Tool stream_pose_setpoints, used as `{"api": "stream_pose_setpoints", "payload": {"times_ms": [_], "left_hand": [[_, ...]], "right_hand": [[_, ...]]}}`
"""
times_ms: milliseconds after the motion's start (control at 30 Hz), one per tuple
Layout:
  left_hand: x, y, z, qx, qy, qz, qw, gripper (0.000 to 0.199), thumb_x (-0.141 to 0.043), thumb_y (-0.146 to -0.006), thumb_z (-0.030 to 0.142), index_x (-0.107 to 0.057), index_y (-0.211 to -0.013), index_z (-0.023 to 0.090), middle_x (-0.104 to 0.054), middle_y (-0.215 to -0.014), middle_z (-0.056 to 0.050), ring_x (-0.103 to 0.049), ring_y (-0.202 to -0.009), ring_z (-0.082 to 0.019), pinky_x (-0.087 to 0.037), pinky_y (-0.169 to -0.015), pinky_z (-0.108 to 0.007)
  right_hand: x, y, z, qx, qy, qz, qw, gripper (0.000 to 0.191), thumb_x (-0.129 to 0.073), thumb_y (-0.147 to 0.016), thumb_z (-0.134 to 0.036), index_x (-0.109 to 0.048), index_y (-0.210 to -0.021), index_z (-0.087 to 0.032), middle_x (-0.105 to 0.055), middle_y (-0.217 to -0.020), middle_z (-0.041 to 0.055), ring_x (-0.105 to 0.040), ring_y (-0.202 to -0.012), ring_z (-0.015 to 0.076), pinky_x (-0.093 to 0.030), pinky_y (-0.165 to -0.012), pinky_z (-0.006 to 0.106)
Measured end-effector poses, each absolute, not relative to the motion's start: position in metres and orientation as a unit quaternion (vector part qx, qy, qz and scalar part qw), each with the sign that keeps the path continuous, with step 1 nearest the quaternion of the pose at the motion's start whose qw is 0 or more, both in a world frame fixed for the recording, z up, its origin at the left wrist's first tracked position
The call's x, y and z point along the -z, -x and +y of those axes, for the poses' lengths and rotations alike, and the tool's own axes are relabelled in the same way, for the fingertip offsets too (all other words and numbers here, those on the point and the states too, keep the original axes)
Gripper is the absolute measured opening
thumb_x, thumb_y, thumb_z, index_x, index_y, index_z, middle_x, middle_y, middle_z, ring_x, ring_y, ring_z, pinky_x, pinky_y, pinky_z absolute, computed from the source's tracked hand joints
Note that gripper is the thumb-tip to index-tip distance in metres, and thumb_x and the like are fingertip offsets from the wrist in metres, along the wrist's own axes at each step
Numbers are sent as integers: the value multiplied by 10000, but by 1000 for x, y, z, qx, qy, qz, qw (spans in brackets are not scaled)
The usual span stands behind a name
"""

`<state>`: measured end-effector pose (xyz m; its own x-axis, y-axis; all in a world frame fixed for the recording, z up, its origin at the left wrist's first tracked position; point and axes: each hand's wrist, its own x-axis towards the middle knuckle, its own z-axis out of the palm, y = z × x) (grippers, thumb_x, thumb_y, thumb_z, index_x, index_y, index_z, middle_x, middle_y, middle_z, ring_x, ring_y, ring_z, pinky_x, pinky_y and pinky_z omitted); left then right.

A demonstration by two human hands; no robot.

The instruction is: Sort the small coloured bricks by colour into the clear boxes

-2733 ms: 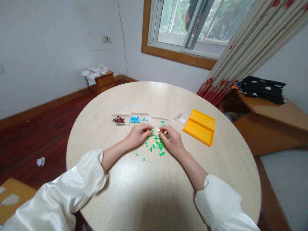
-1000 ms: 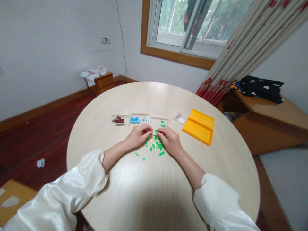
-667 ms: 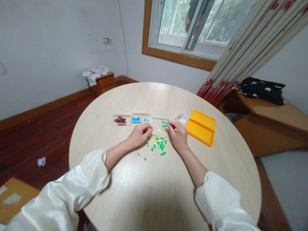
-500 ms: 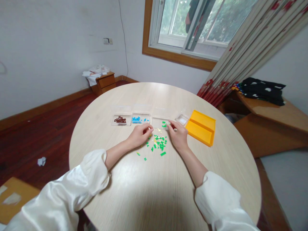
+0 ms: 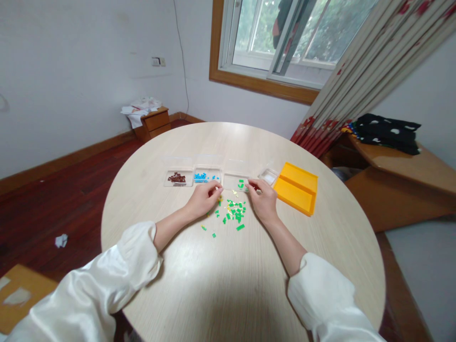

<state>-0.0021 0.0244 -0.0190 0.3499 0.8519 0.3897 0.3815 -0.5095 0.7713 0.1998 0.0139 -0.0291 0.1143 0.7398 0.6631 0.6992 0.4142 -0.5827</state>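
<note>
My left hand [image 5: 204,199] is closed, thumb and fingertips pinched together, just in front of the clear boxes; what it pinches, if anything, is too small to see. My right hand [image 5: 263,202] has its fingers closed at the right edge of an open clear plastic box [image 5: 230,188]. A few green toy bricks [image 5: 241,184] lie in that box, close to the right fingertips; whether one is between the fingers is unclear. Between my hands, a loose pile of small green bricks [image 5: 238,216] mixed with yellow and pale ones is spread on the table.
To the left, one clear box holds brown bricks [image 5: 177,178], another blue bricks [image 5: 201,177]. A small clear container [image 5: 269,176] and a yellow two-part tray [image 5: 294,195] stand to the right. All rest on a round wooden table [image 5: 213,285].
The whole view has shifted very slightly. Both hands stay in nearly the same place and pose, my right fingertips still at the clear box.
</note>
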Motion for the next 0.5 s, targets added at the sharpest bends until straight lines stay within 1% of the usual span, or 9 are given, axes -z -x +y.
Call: {"api": "stream_pose_setpoints", "payload": {"times_ms": [100, 200, 333, 500], "left_hand": [[18, 2, 25, -414, -759, 416, 282, 169, -459, -818, 249, -564, -732, 149, -449, -523, 54, -401, -493, -85, -324, -518, -211], [17, 4, 26, -420, -752, 428, 273, 152, -463, -804, 229, -567, -725, 151, -454, -520, 55, -398, -492, -86, -329, -517, -212], [17, 7, 30, -415, -752, 440, 264, 133, -478, -785, 207, -564, -701, 152, -457, -518, 55, -403, -497, -88, -337, -523, -218], [18, 9, 32, -400, -759, 440, 266, 137, -480, -780, 203, -571, -692, 151, -477, -528, 51, -414, -504, -90, -343, -526, -221]], "right_hand": [[32, -201, 16, -7, 521, -676, 521, 169, -532, -832, -253, -659, -908, -173, -683, -887, 88, -625, -815, 187, -515, -723, 338], [32, -201, 17, 9, 503, -688, 523, 171, -520, -838, -230, -658, -923, -175, -668, -943, 104, -616, -893, 200, -517, -743, 353], [28, -195, 8, 17, 468, -723, 507, 153, -501, -827, -167, -646, -871, -186, -643, -854, 80, -601, -825, 189, -508, -732, 352], [22, -183, -7, -14, 406, -801, 440, 202, -461, -774, -65, -619, -790, -190, -602, -781, 54, -557, -791, 180, -485, -708, 329]]}}
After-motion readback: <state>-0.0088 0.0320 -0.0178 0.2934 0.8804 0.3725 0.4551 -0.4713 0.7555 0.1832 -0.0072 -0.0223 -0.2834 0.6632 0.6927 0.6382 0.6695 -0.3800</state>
